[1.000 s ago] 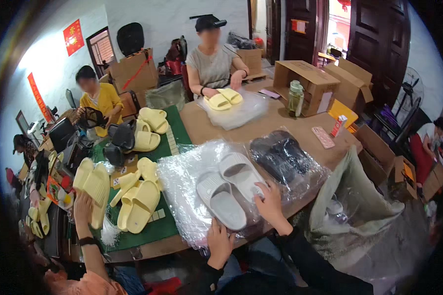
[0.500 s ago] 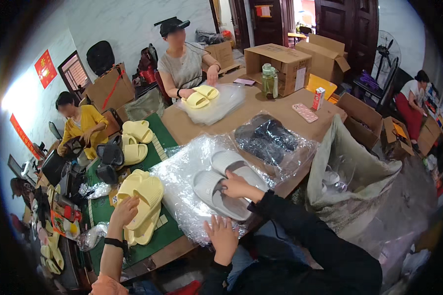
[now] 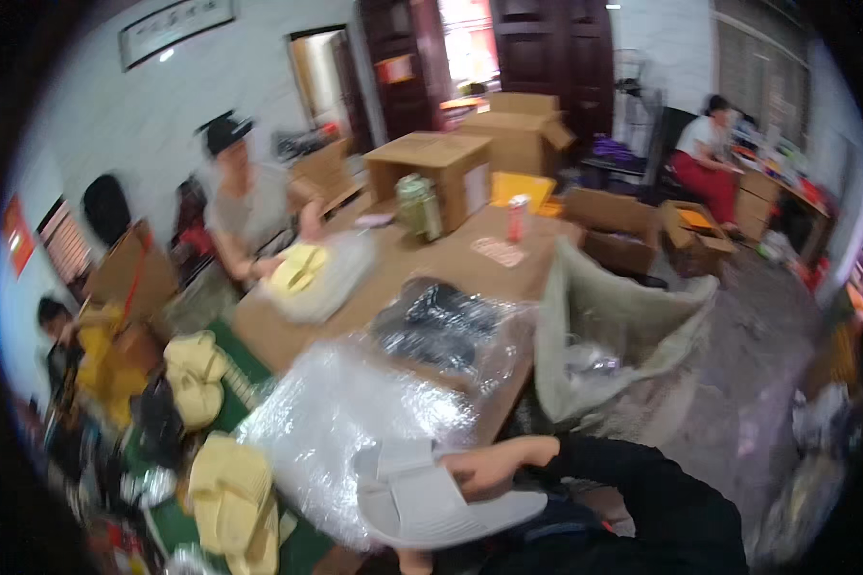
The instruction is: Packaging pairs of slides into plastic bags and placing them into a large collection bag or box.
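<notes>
My right hand (image 3: 494,467) grips a pair of light grey slippers (image 3: 422,513) at the near edge of the table, its fingers closed around the inner side of one. The slippers lie tilted, close to my body. Of my left hand (image 3: 414,562) only a bit of skin shows below the slippers; its fingers are hidden behind them. Just beyond lies a stack of clear plastic bags (image 3: 350,412). Further off, a pair of dark slippers (image 3: 436,321) rests in clear plastic on the brown tabletop (image 3: 451,251).
Yellow slippers (image 3: 230,494) are piled on a green mat at the left. Across the table a person holds yellow slippers (image 3: 300,268) over plastic bags. A large woven sack (image 3: 547,355) stands open at the table's right side. A green bottle (image 3: 418,206) and a cardboard box (image 3: 384,177) stand at the back.
My view has swung to the right. The grey slippers have come off the plastic bags toward me in my right hand. Another person's hand at the yellow slippers is out of view.
</notes>
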The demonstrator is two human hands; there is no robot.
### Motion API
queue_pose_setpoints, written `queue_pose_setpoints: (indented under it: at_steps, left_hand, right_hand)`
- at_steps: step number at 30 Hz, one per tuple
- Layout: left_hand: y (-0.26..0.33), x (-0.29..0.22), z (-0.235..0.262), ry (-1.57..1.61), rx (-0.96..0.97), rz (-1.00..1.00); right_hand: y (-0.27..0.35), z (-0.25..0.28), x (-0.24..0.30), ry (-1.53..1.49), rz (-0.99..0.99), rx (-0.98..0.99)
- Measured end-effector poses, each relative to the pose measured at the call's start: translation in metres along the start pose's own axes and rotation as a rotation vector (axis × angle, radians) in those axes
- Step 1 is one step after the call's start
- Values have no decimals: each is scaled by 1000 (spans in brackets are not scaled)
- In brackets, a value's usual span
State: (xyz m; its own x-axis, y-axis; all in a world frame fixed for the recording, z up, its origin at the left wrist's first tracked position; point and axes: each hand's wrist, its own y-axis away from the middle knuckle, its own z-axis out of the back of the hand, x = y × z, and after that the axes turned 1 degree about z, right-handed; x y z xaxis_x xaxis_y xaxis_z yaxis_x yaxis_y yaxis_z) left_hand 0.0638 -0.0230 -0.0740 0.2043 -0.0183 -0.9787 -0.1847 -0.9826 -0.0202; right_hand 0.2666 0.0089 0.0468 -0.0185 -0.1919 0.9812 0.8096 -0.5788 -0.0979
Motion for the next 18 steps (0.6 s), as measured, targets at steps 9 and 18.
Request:
queue_pose_setpoints:
  at_steps: [9,18]
  left_hand:
    - [-72,-16,-89,-243,455,-128]
    - [-88,-32,-89,-497,471,-267]
  right_hand:
    - [65,-32,-8,162,105,131]
    - [71,-27,26,94,-70,316]
